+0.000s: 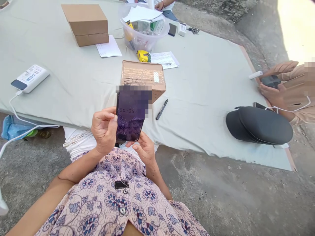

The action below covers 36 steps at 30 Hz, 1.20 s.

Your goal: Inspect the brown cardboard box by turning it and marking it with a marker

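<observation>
Upright in front of my lap is a smartphone, its dark screen showing a timer that reads about 00:35. My left hand grips its left edge, thumb on the front. At the lower right corner, the fingers of my right hand hold the phone from below and partly behind. Just beyond the phone stands a taped cardboard box, partly hidden by it. A black marker pen lies on the cloth to the right of the box.
On the cloth-covered table are a second cardboard box, a plastic tub, a yellow tape measure, papers, a cabled power bank and a black case. Other people sit at the right and far sides; one holds a dark object.
</observation>
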Available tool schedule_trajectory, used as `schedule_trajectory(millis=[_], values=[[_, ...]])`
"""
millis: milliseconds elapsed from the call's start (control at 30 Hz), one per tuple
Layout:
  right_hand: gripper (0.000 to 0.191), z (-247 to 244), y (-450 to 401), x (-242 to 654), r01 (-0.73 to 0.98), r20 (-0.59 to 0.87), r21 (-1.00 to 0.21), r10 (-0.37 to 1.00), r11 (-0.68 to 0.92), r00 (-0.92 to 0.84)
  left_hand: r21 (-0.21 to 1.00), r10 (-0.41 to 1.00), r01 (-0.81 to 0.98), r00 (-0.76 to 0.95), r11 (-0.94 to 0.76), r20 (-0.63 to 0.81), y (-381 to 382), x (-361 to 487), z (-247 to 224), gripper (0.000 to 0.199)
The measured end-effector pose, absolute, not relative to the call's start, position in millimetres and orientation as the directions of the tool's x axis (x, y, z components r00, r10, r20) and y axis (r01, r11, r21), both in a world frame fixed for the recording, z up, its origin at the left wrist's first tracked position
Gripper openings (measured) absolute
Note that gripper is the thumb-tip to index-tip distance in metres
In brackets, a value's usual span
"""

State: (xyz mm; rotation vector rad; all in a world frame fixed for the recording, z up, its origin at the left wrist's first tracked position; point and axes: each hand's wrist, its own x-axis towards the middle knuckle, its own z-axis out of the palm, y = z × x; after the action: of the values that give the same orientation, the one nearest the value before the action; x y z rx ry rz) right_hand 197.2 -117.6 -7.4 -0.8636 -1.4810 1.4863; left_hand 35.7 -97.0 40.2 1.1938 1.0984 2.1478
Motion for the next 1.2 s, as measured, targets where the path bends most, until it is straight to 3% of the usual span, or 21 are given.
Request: schedule_trajectory(millis=[100,267,400,500,667,767,867,1000,1100,1200], values=[[0.067,-11,-116,194,-0.088,0.122,-0.992,0.899,0.094,-0.421,0.844,0.72,-0.082,-0.569,-0.53,0.397,-96,22,42,0.018],[0.049,-22,-108,199,-0.013,0.115,-0.993,0.921,0.119,-0.372,0.878,0.618,-0.045,-0.728,-0.477,0.299,-81,-40,20,0.033],[0.04,-39,-88,211,0.105,0.058,-0.991,0.98,0.08,-0.193,0.945,0.615,0.004,-0.758,-0.327,0.216,-57,-109,-23,0.037],[0.038,-50,-65,220,0.16,0.064,-0.985,0.997,0.07,-0.041,0.979,0.653,0.018,-0.743,-0.204,0.149,-37,-148,-53,0.028],[0.042,-57,-24,226,0.22,0.091,-0.974,0.981,0.052,0.173,0.992,0.676,0.122,-0.733,0.026,0.072,-14,-174,-69,0.029],[0.044,-59,-7,222,0.29,0.11,-0.956,0.968,0.04,0.228,0.981,0.664,0.167,-0.745,0.097,0.062,-12,-175,-64,0.029],[0.046,-64,4,216,0.347,0.155,-0.935,0.96,0.067,0.233,0.898,0.625,0.394,-0.755,0.194,0.196,-15,-167,-54,0.025],[0.046,-78,7,209,0.392,0.188,-0.915,0.962,0.098,0.199,0.739,0.647,0.668,-0.599,0.081,0.471,-24,-134,-33,0.029],[0.042,-86,5,205,0.409,0.199,-0.906,0.961,0.106,0.193,0.814,0.885,0.578,-0.349,-0.055,0.308,-30,-95,-18,0.037],[0.04,-88,4,202,0.413,0.194,-0.905,0.964,0.103,0.184,0.866,0.986,0.496,-0.108,-0.061,0.131,-29,-54,-18,0.061]])
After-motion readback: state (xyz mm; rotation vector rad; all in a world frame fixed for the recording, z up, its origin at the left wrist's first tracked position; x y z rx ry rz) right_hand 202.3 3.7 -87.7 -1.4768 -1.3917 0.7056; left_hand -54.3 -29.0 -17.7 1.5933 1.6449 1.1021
